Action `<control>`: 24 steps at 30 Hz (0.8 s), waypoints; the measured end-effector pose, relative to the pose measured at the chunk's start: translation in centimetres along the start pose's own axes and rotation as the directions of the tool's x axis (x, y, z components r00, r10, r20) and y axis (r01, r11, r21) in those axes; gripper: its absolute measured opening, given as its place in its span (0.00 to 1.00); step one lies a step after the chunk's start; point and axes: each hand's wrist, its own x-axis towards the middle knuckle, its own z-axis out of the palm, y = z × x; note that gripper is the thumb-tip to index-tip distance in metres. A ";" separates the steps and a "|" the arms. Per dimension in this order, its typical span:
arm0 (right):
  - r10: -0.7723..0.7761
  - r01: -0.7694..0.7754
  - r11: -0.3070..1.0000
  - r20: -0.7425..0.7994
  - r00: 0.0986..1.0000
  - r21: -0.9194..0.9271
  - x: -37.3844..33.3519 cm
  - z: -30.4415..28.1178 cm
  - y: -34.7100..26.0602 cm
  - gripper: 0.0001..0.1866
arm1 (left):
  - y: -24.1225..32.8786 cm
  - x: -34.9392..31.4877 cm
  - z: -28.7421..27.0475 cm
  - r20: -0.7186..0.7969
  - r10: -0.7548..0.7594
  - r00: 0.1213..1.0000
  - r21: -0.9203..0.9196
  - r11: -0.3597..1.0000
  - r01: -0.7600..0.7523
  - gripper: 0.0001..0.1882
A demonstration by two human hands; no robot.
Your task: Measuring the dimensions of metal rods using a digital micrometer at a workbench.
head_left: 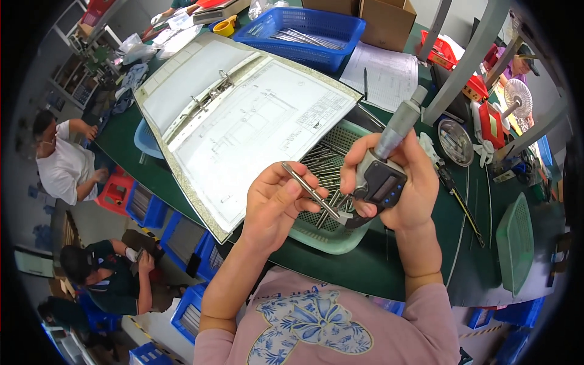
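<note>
Between the thumb and fingers of my left hand (pixel 277 204) is a thin metal pin (pixel 309 190), slanting down to the right. Its lower end sits at the jaws of a digital micrometer (pixel 382 176); whether it touches both faces I cannot tell. My right hand (pixel 413 182) is wrapped round the micrometer's frame, with the silver thimble pointing up and away. Beneath both hands stands a green plastic basket (pixel 331 246) holding several similar metal pins (pixel 325 164). To the left, an open ring binder (pixel 243 121) with a technical drawing overlaps the basket's edge.
A blue basket (pixel 298 30) of long rods stands at the back beside a cardboard box (pixel 386 24). A pen (pixel 365 82) lies on a paper sheet. On the right are a caliper (pixel 462 204), a metal bowl (pixel 456 143) and a green basket (pixel 515 243). Other people work at left and far right.
</note>
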 end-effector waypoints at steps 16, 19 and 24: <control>-0.075 0.072 0.995 -0.050 0.996 -0.065 -0.3 0.0 -1.1 0.34 | 1.4 -1.0 2.5 -0.065 -0.070 0.995 0.478 0.874 0.092 0.12; -0.049 0.048 0.999 -0.035 0.998 -0.021 -0.2 0.1 -1.2 0.34 | 1.0 -1.0 1.9 0.111 0.142 0.984 0.660 0.730 -0.180 0.08; 0.036 -0.035 0.995 -0.002 0.999 0.091 0.2 -0.5 -1.2 0.33 | 2.3 -0.6 2.0 0.307 0.106 0.946 0.823 0.470 -0.319 0.07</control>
